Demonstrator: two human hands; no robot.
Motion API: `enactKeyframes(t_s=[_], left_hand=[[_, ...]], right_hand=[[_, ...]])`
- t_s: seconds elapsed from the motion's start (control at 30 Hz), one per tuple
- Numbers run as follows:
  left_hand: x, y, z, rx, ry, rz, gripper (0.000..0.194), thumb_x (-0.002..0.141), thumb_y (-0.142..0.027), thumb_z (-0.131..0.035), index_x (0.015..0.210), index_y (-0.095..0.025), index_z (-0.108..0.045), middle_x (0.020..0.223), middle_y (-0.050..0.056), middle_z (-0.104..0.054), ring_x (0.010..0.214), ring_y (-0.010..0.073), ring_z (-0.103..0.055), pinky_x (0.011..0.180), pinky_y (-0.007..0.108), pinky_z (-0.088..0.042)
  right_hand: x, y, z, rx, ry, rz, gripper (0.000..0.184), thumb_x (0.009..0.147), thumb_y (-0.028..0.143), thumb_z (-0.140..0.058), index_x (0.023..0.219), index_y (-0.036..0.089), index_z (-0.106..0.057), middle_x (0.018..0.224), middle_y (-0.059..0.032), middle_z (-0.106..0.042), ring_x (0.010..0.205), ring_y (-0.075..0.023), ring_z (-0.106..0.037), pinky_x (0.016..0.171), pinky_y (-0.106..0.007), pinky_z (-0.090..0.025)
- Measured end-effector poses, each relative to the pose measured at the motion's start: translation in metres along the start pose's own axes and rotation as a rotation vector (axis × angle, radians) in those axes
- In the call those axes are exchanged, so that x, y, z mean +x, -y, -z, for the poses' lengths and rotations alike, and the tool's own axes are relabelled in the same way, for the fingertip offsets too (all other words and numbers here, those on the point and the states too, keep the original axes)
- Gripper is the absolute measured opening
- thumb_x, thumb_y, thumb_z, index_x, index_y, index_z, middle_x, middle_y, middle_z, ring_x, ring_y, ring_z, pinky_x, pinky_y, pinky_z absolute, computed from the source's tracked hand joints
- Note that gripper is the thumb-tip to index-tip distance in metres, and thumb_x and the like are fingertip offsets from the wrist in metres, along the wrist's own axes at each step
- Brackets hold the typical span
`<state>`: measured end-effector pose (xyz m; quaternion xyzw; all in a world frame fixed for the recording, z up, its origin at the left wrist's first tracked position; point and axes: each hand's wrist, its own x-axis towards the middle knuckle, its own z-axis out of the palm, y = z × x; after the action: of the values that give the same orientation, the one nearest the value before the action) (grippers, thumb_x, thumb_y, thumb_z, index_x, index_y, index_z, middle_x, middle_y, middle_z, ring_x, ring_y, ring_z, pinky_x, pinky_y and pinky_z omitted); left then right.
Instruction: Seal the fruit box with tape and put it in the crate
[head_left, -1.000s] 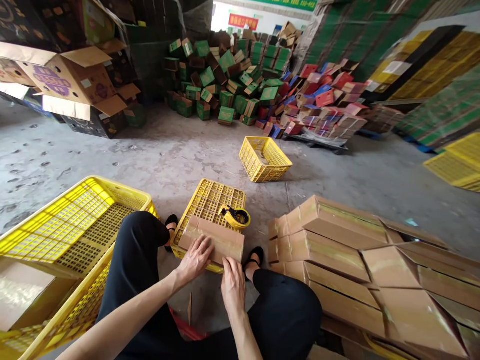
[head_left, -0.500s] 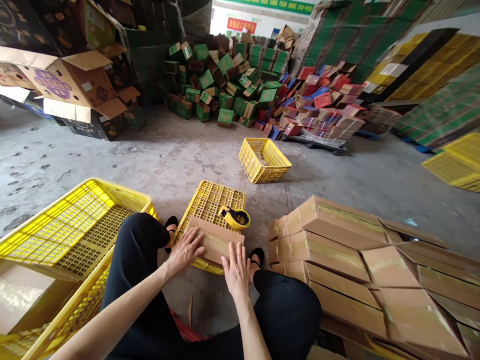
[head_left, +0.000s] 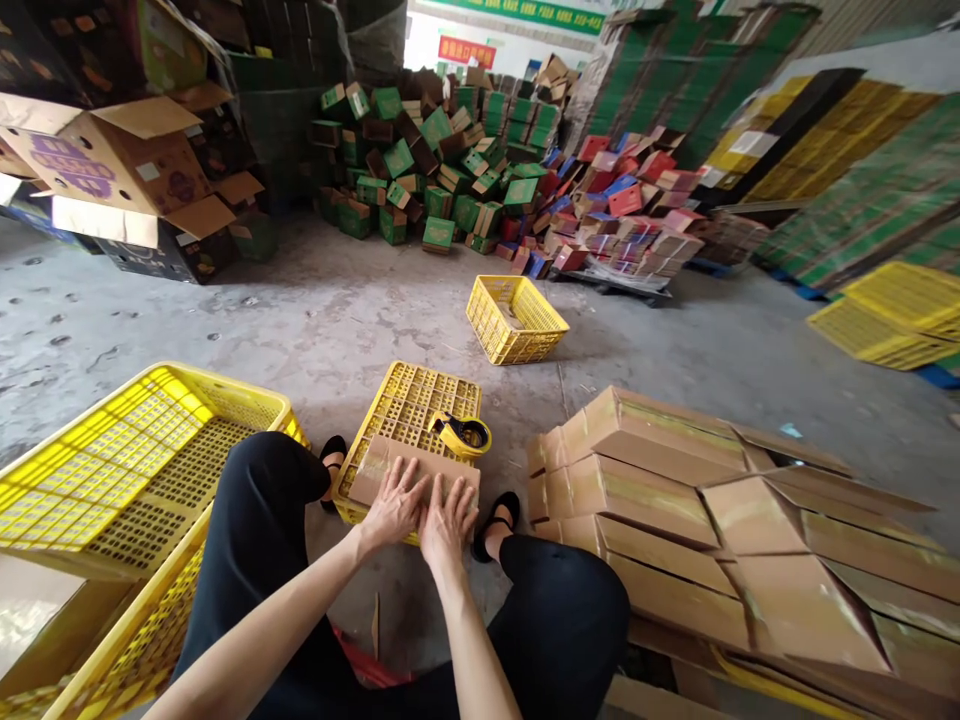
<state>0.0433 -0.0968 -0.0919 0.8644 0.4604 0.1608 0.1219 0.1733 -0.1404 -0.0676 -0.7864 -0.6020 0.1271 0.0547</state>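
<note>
A worker's left hand point(head_left: 396, 508) and right hand point(head_left: 446, 520) lie open, fingers spread, side by side on a brown box point(head_left: 376, 463) resting atop a yellow crate point(head_left: 409, 395) between the knees. Gripping nothing, both sit near a tape dispenser point(head_left: 452, 433) just behind the box. Brown cartons point(head_left: 660, 498) are stacked to the right; a yellow basket point(head_left: 157, 425) stands at left. Beyond, green boxes point(head_left: 400, 158) lie heaped on the floor point(head_left: 330, 300). A smaller basket point(head_left: 525, 345) ahead holds something, apparently cardboard, too small to make out surely.

Scuffed grey floor point(head_left: 315, 310); red banner point(head_left: 466, 52) at back.
</note>
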Motion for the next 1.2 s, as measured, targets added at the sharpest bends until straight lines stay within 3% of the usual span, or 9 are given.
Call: enactKeyframes(t_s=[0.07, 0.17, 0.27, 0.4, 0.57, 0.7, 0.8, 0.97, 1.2], left_hand=[[0.001, 0.000, 0.001, -0.045, 0.058, -0.047, 0.063, 0.097, -0.017, -0.047, 0.160, -0.023, -0.047, 0.165, 0.015, -0.045, 0.157, 0.0371, -0.034, 0.120, 0.059, -0.039], [-0.004, 0.014, 0.007, -0.051, 0.074, -0.087, 0.063, 0.099, -0.017, -0.045, 0.162, -0.027, -0.045, 0.167, 0.010, -0.044, 0.156, 0.0300, -0.037, 0.123, 0.052, -0.039], [-0.012, 0.034, 0.014, -0.003, 0.015, -0.039, 0.056, 0.104, -0.026, -0.048, 0.159, -0.028, -0.048, 0.170, 0.009, -0.038, 0.156, 0.0302, -0.038, 0.123, 0.051, -0.038], [-0.010, 0.047, 0.017, 0.037, -0.077, 0.071, 0.051, 0.108, -0.034, -0.045, 0.158, -0.025, -0.050, 0.167, 0.013, -0.042, 0.154, 0.0327, -0.041, 0.121, 0.054, -0.040], [-0.003, 0.028, 0.007, 0.107, -0.091, 0.107, 0.057, 0.104, -0.044, -0.052, 0.156, -0.020, -0.052, 0.166, 0.021, -0.040, 0.154, 0.0431, -0.037, 0.119, 0.064, -0.037], [-0.018, 0.019, 0.007, 0.076, -0.008, -0.017, 0.059, 0.102, -0.042, -0.059, 0.157, -0.021, -0.050, 0.170, 0.020, -0.033, 0.158, 0.0435, -0.028, 0.121, 0.062, -0.036], [-0.032, 0.025, 0.014, 0.051, 0.040, -0.089, 0.066, 0.099, -0.038, -0.065, 0.160, -0.024, -0.045, 0.173, 0.017, -0.027, 0.160, 0.0407, -0.025, 0.123, 0.060, -0.035], [-0.040, 0.026, 0.019, 0.030, 0.072, -0.083, 0.057, 0.100, -0.024, -0.060, 0.157, -0.028, -0.050, 0.169, 0.013, -0.039, 0.158, 0.0361, -0.032, 0.122, 0.057, -0.040], [-0.045, 0.007, 0.033, 0.007, 0.067, -0.124, 0.048, 0.099, -0.009, -0.050, 0.143, -0.023, -0.063, 0.150, 0.010, -0.062, 0.143, 0.0288, -0.053, 0.115, 0.043, -0.049]], right_hand=[[0.000, 0.004, 0.000, 0.004, 0.014, 0.024, 0.063, 0.105, 0.031, -0.040, 0.167, 0.024, -0.032, 0.175, -0.0176, -0.023, 0.161, -0.0486, -0.017, 0.120, -0.078, -0.017], [-0.003, -0.004, 0.010, -0.013, 0.015, 0.109, 0.062, 0.106, 0.034, -0.040, 0.167, 0.028, -0.032, 0.175, -0.0095, -0.025, 0.162, -0.0411, -0.019, 0.126, -0.069, -0.020], [-0.003, -0.022, 0.027, -0.021, 0.041, 0.112, 0.059, 0.109, 0.034, -0.035, 0.167, 0.028, -0.032, 0.175, -0.0059, -0.025, 0.163, -0.0324, -0.021, 0.127, -0.062, -0.025], [0.010, -0.038, 0.044, 0.001, 0.071, 0.002, 0.062, 0.110, 0.038, -0.032, 0.168, 0.019, -0.030, 0.176, -0.0107, -0.021, 0.163, -0.0339, -0.020, 0.126, -0.059, -0.030], [0.017, -0.023, 0.038, 0.022, 0.066, 0.005, 0.065, 0.107, 0.042, -0.042, 0.166, 0.016, -0.037, 0.174, -0.0192, -0.023, 0.162, -0.0432, -0.019, 0.122, -0.067, -0.031], [-0.005, -0.011, 0.023, -0.009, 0.107, 0.140, 0.066, 0.104, 0.032, -0.050, 0.167, 0.032, -0.031, 0.177, -0.0113, -0.016, 0.163, -0.0423, -0.013, 0.120, -0.077, -0.022], [-0.021, -0.014, 0.020, -0.038, 0.107, 0.275, 0.074, 0.100, 0.023, -0.055, 0.168, 0.034, -0.029, 0.178, -0.0079, -0.014, 0.164, -0.0404, -0.012, 0.122, -0.077, -0.017], [-0.027, -0.020, 0.020, -0.006, 0.041, 0.329, 0.068, 0.100, 0.010, -0.044, 0.163, 0.033, -0.040, 0.172, -0.0035, -0.034, 0.161, -0.0355, -0.028, 0.125, -0.070, -0.023], [-0.037, -0.018, 0.008, 0.112, -0.167, 0.406, 0.048, 0.106, 0.015, -0.038, 0.145, 0.021, -0.066, 0.147, -0.0092, -0.067, 0.145, -0.0291, -0.054, 0.123, -0.050, -0.039]])
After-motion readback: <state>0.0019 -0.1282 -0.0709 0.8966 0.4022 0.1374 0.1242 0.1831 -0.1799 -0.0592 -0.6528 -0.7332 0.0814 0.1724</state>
